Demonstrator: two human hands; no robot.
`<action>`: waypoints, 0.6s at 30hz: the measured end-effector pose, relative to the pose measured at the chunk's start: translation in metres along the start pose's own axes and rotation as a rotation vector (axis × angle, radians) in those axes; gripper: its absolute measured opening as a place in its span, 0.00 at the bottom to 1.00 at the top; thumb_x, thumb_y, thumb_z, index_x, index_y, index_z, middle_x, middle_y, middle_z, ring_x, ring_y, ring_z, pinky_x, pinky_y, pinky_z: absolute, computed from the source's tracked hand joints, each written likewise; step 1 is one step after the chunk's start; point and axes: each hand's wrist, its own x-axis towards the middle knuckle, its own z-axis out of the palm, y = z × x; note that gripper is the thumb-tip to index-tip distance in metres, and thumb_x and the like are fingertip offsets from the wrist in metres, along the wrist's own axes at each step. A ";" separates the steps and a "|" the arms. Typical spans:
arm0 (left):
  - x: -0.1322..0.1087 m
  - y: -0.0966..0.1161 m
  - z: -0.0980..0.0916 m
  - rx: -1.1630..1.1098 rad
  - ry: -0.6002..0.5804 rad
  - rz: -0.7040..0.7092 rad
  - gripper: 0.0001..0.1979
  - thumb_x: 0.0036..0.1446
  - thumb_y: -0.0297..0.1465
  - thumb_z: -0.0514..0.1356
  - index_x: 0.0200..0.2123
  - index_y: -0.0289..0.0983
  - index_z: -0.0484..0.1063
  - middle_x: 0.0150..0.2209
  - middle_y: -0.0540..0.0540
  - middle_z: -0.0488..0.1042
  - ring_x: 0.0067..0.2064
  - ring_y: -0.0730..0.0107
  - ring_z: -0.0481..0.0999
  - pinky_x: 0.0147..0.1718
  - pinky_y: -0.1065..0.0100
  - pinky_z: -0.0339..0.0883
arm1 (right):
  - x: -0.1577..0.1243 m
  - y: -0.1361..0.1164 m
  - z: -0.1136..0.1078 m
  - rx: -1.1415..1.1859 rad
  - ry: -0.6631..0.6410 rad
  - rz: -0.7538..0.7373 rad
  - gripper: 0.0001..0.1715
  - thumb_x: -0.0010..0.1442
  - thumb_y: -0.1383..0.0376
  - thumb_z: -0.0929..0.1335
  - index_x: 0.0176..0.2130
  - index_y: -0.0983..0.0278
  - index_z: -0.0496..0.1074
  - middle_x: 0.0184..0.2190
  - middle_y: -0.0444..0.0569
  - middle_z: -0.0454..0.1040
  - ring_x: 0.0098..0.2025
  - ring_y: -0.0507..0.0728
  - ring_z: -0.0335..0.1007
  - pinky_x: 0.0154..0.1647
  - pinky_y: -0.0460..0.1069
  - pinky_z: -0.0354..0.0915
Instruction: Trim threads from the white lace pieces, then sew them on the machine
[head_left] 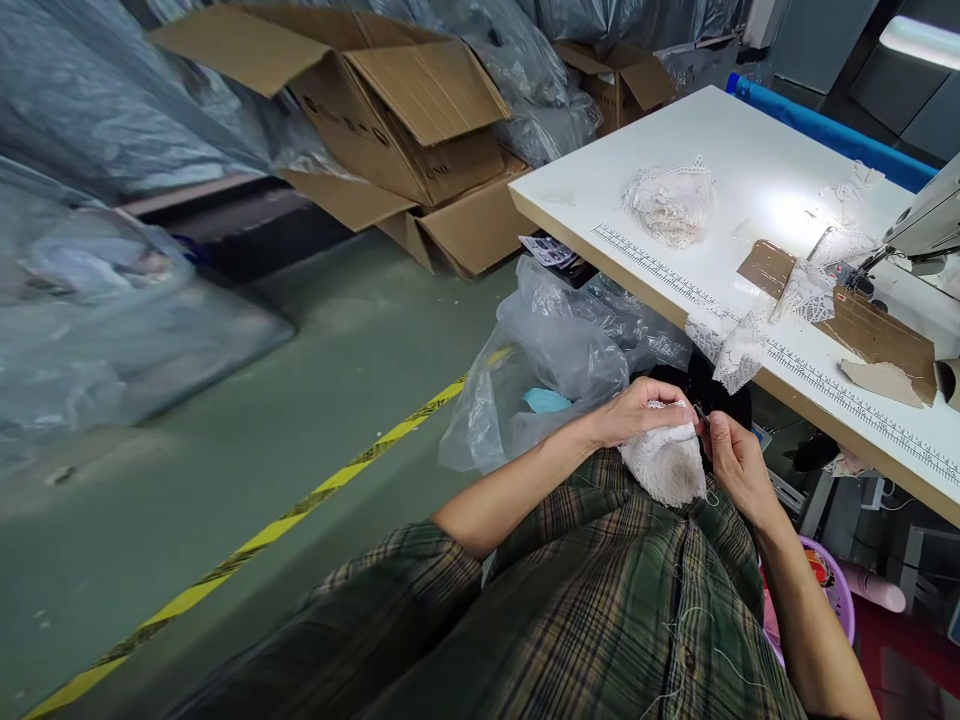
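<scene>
Beside a white worktop point(720, 130), a person in a plaid garment point(585, 610) is bringing two bare hands together over a white lace piece point(664, 465), which is lying against the garment's front, just off the worktop's near edge. The left hand point(651, 410) is gripping the lace along its upper edge; the right hand point(739, 462) is pinching a small dark implement point(702, 414), possibly thread snips, though it is too small to tell.

Such close work, by the look of it, is calling for a taut, flat edge between the left fingers, with the implement's tip meeting only stray thread and staying clear of both the open mesh and the fingertips.

The left forearm is slanting in from the lower left, knuckles uppermost, fingers curling over the fabric. The right forearm is angling up from the lower right, its thumb pressing toward folded fingers, so that the two sets of fingertips are almost meeting.

On the worktop, a lace bundle point(670, 205) is sitting apart from the sewing machine point(930, 215), and a lace strip point(739, 350) is drooping over the edge.
</scene>
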 end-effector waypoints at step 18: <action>-0.003 -0.001 0.003 -0.013 -0.012 -0.096 0.23 0.46 0.48 0.69 0.29 0.31 0.77 0.28 0.49 0.75 0.30 0.74 0.71 0.32 0.74 0.63 | -0.013 0.006 0.013 0.169 -0.082 0.026 0.33 0.61 0.34 0.56 0.30 0.60 0.59 0.21 0.40 0.60 0.24 0.51 0.53 0.26 0.47 0.55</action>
